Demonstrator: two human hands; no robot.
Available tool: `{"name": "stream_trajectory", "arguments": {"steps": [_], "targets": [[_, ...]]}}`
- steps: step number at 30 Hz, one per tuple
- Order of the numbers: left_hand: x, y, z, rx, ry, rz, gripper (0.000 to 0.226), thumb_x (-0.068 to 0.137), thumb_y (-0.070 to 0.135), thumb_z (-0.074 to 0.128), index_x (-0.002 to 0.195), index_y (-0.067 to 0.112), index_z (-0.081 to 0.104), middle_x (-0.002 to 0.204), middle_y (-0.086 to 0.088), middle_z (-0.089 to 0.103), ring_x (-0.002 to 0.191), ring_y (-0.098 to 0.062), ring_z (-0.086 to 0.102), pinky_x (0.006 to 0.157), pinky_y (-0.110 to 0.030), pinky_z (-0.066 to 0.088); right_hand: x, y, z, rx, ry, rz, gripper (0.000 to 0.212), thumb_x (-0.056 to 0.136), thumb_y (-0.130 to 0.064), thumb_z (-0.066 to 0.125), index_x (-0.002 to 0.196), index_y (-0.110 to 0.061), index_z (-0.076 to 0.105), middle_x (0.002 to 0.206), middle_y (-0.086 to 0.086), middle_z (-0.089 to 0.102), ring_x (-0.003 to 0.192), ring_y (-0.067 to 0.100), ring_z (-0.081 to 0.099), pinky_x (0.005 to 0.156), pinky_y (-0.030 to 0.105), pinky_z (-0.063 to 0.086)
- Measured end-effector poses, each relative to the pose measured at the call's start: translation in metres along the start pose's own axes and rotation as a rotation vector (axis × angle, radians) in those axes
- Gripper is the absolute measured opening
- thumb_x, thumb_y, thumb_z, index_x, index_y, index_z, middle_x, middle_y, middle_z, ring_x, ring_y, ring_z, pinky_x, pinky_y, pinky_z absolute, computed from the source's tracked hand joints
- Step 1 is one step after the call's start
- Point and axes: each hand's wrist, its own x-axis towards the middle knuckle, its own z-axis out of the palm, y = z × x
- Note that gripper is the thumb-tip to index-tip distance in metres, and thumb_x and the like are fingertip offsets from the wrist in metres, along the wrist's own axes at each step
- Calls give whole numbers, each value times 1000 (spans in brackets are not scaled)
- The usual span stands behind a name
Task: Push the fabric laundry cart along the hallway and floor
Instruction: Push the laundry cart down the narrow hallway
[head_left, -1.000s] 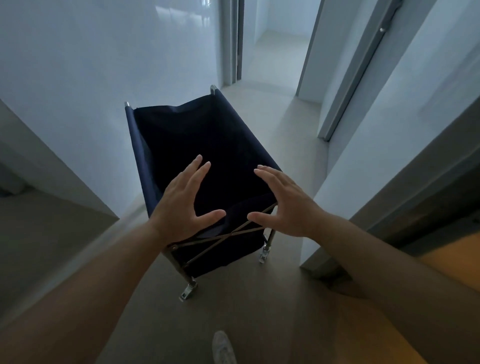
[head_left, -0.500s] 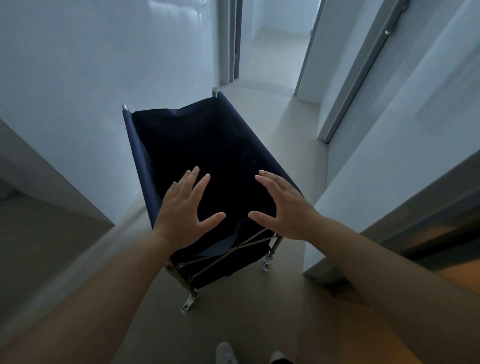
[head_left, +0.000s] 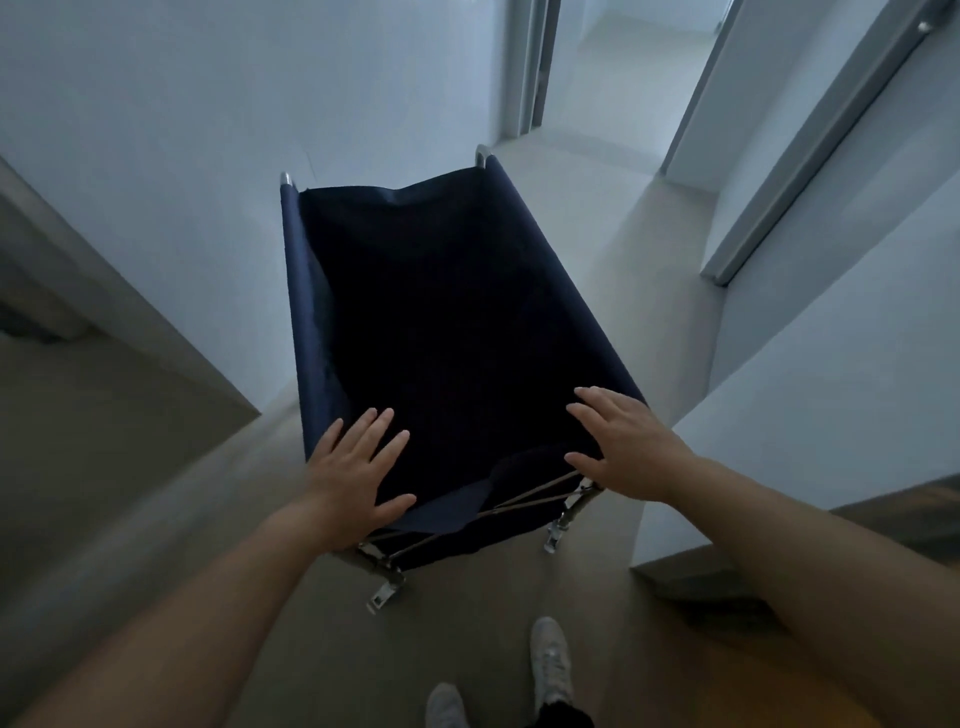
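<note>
Here is the laundry cart (head_left: 447, 332), a deep navy fabric bin slung on a metal frame, standing on the pale hallway floor (head_left: 649, 270) right in front of the person. No brand, no label, no lettering can be read anywhere on the fabric or the frame; the cloth is plain and dark. Its long axis runs away from the camera, up the hallway, leaning a little toward the right, with the far end aimed at the open doorway (head_left: 613, 67) ahead. Two metal corner posts (head_left: 482, 155) poke up at that far end, and crossed metal braces (head_left: 524, 501) show at the near end, with small caster feet (head_left: 382, 595) below them on the floor.

The left hand (head_left: 358, 478) lies flat, fingers spread and palm down, on the near left corner of the cart's fabric rim, gripping nothing. The right hand (head_left: 621, 447) is likewise splayed out with fingers extended, set against the near right corner of the rim; whether the palm truly presses the fabric there cannot be told. The cart's left side runs close beside the white wall (head_left: 182, 130), while on the right a wall corner (head_left: 691, 431) juts in just beside the right wrist. Down at the bottom edge, two light-coloured shoes (head_left: 550, 660) stand on the floor behind the cart
</note>
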Motion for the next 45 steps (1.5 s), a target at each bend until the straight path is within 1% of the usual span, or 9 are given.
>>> {"name": "stream_trajectory", "arguments": {"steps": [4,10,15,19,21,24,29,37,45], "targets": [[12,-9,16,45,-75,33,80,84,69,28,141,17,49,153,-14,37,143,-32,31,113,-53,26,24,50,26,-142,-167,-81,74,93,-65,36,152,-23,23,163,4,16,149,23,7,121,42,8],[23,-40,54,158,-316,224,91,81,84,5,154,30,8,160,-2,-10,147,-20,-17,116,-42,-18,64,93,53,-318,-285,-256,79,87,-71,34,148,-22,34,158,8,29,147,28,18,119,46,7],[23,-54,63,157,-471,235,97,76,90,10,154,32,7,162,0,-8,149,-18,-9,118,-40,-10,90,104,62,-389,-266,-350,76,82,-73,34,134,-20,53,144,7,48,139,29,34,118,48,14],[20,-48,62,92,-339,156,95,77,91,18,151,33,27,161,-1,17,145,-20,25,118,-40,15,94,112,67,-364,-217,-405,63,82,-71,35,111,-22,62,115,2,63,114,26,53,103,43,34],[20,-43,65,64,-239,144,88,78,87,32,140,28,50,150,-5,44,132,-24,48,109,-44,36,94,114,68,-340,-181,-416,58,82,-69,38,104,-22,64,105,0,64,104,24,56,96,41,38],[20,-44,72,50,-165,186,79,76,83,45,127,25,63,137,-5,58,118,-26,60,98,-44,48,93,117,69,-326,-143,-429,53,82,-67,41,97,-21,65,96,-1,64,95,23,57,92,40,41],[25,-54,73,74,-144,233,69,76,81,48,110,26,72,126,-2,66,112,-25,64,91,-41,49,94,115,72,-313,-107,-420,50,82,-66,44,91,-22,65,89,-3,62,88,22,56,86,39,42],[41,-67,78,86,-143,317,62,76,81,46,79,27,75,103,7,73,110,-20,64,105,-46,40,92,114,73,-320,-116,-355,46,83,-64,43,79,-24,67,77,-6,59,79,19,54,85,39,43],[81,-87,66,110,-243,345,71,78,81,43,116,28,70,128,4,65,129,-24,52,109,-49,34,92,120,78,-279,-79,-267,47,81,-64,46,93,-24,68,102,-2,67,102,24,58,100,42,39]]}}
